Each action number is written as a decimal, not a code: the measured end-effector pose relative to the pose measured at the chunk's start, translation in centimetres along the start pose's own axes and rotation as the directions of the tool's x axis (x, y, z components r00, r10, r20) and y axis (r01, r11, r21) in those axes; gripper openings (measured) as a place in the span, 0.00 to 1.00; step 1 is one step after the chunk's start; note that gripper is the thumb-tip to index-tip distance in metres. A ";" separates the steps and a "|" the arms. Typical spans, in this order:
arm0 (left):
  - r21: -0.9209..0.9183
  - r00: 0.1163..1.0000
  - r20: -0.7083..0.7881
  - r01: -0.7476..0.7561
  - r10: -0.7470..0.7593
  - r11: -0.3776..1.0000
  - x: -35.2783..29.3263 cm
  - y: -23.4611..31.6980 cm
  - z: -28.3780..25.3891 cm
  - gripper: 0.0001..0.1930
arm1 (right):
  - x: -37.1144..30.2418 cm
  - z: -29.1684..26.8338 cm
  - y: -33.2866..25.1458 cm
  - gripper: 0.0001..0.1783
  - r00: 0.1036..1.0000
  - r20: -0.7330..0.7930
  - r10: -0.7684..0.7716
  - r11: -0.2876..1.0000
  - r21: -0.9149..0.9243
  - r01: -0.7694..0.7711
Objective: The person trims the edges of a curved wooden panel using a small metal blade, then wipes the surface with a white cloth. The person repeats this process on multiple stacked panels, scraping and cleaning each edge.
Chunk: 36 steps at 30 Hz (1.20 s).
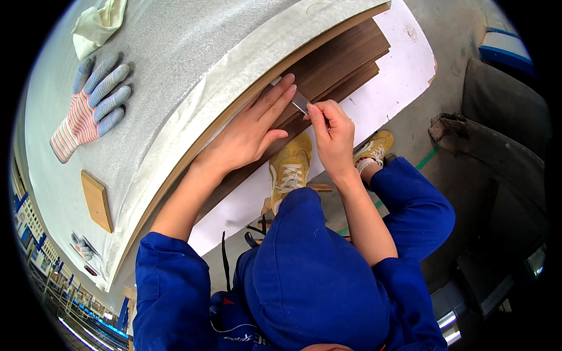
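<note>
My left hand (246, 131) lies with its fingers stretched out along the near edge of a long brown wooden panel (345, 50), thumb apart. My right hand (335, 133) is closed in a pinch on a thin grey flat blade (300, 102) with a bright edge. The blade's far end passes by the left fingertips and is partly hidden by them, so I cannot tell what it touches. Beside the hands, a pale-covered worktop edge (196, 102) curves above the panel.
On the covered table lie a striped knit glove (88, 111), a white cloth or glove (96, 26) and a small wooden block (96, 200). A white sheet (404, 64) lies beneath the panel. Dark covered shapes (503, 140) stand at the right. My yellow shoes (291, 169) are below.
</note>
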State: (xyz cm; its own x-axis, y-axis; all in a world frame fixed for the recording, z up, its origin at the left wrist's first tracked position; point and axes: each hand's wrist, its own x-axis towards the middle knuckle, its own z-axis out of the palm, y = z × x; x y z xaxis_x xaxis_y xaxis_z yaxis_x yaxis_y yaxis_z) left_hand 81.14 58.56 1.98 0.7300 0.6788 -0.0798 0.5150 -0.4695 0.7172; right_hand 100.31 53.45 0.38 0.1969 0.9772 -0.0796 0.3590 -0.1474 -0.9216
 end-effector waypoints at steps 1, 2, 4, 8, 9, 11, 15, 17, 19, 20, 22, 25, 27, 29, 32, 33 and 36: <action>0.001 1.000 0.001 0.002 -0.002 1.000 0.0 0.0 0.0 0.36 | 0.0 0.0 -0.1 0.08 1.000 0.003 0.004 1.000 -0.003 -0.004; 0.002 1.000 0.002 0.005 -0.005 1.000 0.0 0.0 0.0 0.36 | 0.0 0.0 0.0 0.08 1.000 0.003 0.008 1.000 0.002 -0.008; -0.009 1.000 0.003 0.008 -0.008 1.000 0.0 0.1 0.0 0.36 | 0.0 0.0 0.0 0.08 1.000 0.005 0.012 1.000 0.011 -0.012; 0.057 1.000 0.007 0.003 -0.004 0.998 -0.2 0.2 -0.3 0.36 | -0.1 0.0 0.0 0.08 1.000 0.014 0.006 1.000 0.005 -0.006; 0.073 1.000 0.012 0.007 -0.008 0.997 -0.2 0.3 -0.3 0.36 | -0.2 0.0 0.1 0.08 1.000 0.014 0.000 1.000 0.004 0.000; 0.106 1.000 0.020 0.013 -0.016 0.994 -0.3 0.4 -0.4 0.36 | -0.2 0.1 0.1 0.08 1.000 0.016 -0.003 1.000 0.003 0.003; 0.107 1.000 0.020 0.019 -0.021 0.994 -0.6 0.5 -0.4 0.35 | -0.4 0.1 -0.1 0.08 1.000 0.027 -0.004 1.000 -0.001 0.004; 0.089 1.000 0.022 0.019 -0.021 0.996 -0.7 0.5 -0.4 0.35 | -0.5 0.1 -0.1 0.08 1.000 0.030 -0.006 1.000 0.001 0.006; 0.084 0.999 0.027 0.019 -0.021 0.996 -0.8 0.5 -0.4 0.35 | -0.5 0.2 -0.2 0.08 1.000 0.025 -0.003 1.000 0.011 0.003; 0.081 0.999 0.029 0.018 -0.021 0.997 -0.8 0.5 -0.4 0.35 | -0.6 0.2 -0.2 0.07 1.000 0.029 -0.009 1.000 0.009 0.009; 0.128 0.999 0.047 0.006 -0.013 0.992 -1.0 0.7 -0.6 0.36 | -0.6 0.3 -0.1 0.07 0.999 0.035 -0.021 1.000 0.006 0.021; 0.151 0.998 0.056 0.000 -0.009 0.989 -1.2 0.7 -0.7 0.37 | -0.7 0.3 -0.5 0.07 0.999 0.042 -0.026 1.000 -0.006 0.026; 0.121 0.999 0.052 0.008 -0.015 0.993 -1.4 0.7 -0.7 0.37 | -0.8 0.4 -0.5 0.07 0.999 0.041 -0.029 0.999 -0.010 0.030; 0.061 0.999 0.045 0.025 -0.028 0.998 -1.6 0.7 -0.6 0.36 | -0.9 0.5 -0.6 0.07 0.998 0.045 -0.035 0.999 -0.009 0.035; 0.080 0.998 0.050 0.020 -0.024 0.997 -1.8 0.7 -0.6 0.36 | -1.1 0.6 -0.6 0.07 0.998 0.045 -0.040 0.999 -0.003 0.041; 0.076 0.998 0.049 0.023 -0.026 0.997 -1.9 0.8 -0.7 0.36 | -1.3 0.8 -0.5 0.07 0.998 0.043 -0.040 0.999 0.000 0.040; 0.067 0.998 0.047 0.030 -0.033 0.997 -2.1 0.8 -0.7 0.36 | -1.4 0.7 -0.8 0.07 0.998 0.053 -0.030 0.999 -0.009 0.031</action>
State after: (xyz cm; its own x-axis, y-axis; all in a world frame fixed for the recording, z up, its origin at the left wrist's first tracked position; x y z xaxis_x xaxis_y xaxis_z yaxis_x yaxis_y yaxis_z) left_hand 79.72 57.17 3.26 0.7330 0.6664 -0.1361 0.5656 -0.4861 0.6661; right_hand 99.09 52.30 0.91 0.1377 0.9879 -0.0716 0.3734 -0.1187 -0.9200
